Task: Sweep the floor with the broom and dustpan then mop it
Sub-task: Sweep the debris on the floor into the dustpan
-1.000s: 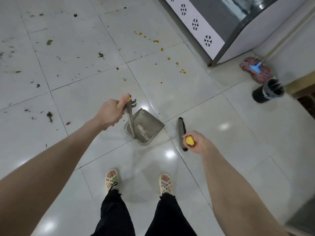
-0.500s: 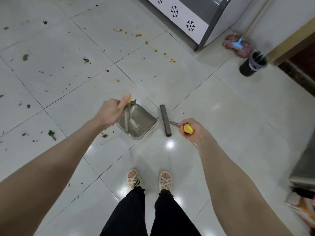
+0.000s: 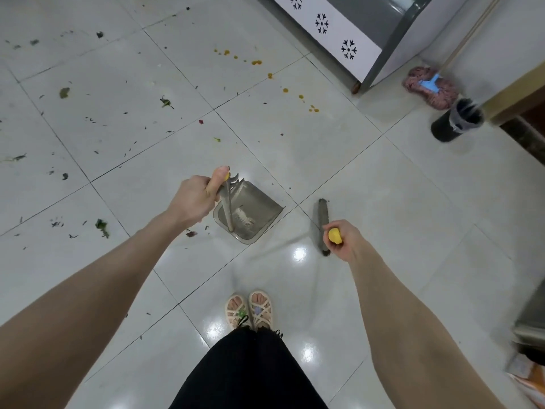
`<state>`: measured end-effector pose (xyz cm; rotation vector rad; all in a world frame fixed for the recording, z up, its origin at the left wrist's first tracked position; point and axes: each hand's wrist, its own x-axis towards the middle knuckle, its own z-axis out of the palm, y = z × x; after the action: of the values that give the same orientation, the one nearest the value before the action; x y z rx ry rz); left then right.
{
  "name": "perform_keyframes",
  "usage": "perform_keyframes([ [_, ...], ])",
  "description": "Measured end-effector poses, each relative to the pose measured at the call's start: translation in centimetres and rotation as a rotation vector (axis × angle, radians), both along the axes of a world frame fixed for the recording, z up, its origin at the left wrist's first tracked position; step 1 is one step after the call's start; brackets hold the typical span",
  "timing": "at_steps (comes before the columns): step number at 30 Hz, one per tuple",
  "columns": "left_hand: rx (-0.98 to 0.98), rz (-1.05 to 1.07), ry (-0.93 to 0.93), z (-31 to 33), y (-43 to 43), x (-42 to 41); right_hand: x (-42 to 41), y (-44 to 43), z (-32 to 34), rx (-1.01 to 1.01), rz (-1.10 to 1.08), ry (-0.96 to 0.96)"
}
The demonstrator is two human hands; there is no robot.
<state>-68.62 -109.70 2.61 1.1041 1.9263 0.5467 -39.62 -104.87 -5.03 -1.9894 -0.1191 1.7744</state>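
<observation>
The floor is glossy pale square tile with thin dark grout lines, and from nine to eleven o'clock it is littered with small green leaf scraps and dark specks. Near centre the left hand grips the top of the one dustpan's long grey handle, fingers curled round it and the thumb laid up along its yellow tip. The dustpan stands on the floor just ahead of the feet. It is a smoky translucent plastic scoop of trapezoid shape with its mouth toward one o'clock, a comb of teeth by the handle and a pale clump of dust inside. At twelve o'clock a trail of small orange spots dots the tile. At three o'clock of the dustpan, apart from it, the one broom shows as a narrow dark-grey bristle strip on the floor. The right hand holds its yellow-capped handle end, fingers wrapped round it. Two woven beige sandals stand together at six o'clock. At one o'clock a grey cabinet carries a white band printed with three black snowflake marks. Beside it, at two o'clock, one mop of pink stringy yarn with a blue plastic clamp lies next to one black cylindrical bin.
</observation>
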Motion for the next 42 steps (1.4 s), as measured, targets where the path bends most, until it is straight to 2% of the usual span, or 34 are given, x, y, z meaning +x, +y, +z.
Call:
perform_keyframes([
  [9, 0.0, 0.072, -0.004, -0.5, -1.4, -2.9, -8.5, -0.2, -0.6, 0.0, 0.09, 0.155],
  [13, 0.001, 0.079, 0.002, -0.3, -1.8, -4.2, -8.9, 0.3, -0.6, -0.003, 0.063, 0.262],
  [18, -0.002, 0.048, 0.028, 0.2, -1.4, -5.0, -7.4, 1.9, 0.7, 0.015, 0.026, 0.297],
  [30, 0.001, 0.089, 0.087, -0.6, 3.0, -6.7, -5.4, 7.2, 0.5, 0.09, 0.062, 0.024],
  [38, -0.025, 0.135, 0.055, -1.2, 8.8, -7.4, -6.0, 13.1, -1.1, 0.045, 0.114, -0.03],
  [42, -0.025, 0.176, 0.061, -1.5, 10.4, -8.3, -9.2, 14.9, -1.7, 0.022, 0.24, -0.007],
])
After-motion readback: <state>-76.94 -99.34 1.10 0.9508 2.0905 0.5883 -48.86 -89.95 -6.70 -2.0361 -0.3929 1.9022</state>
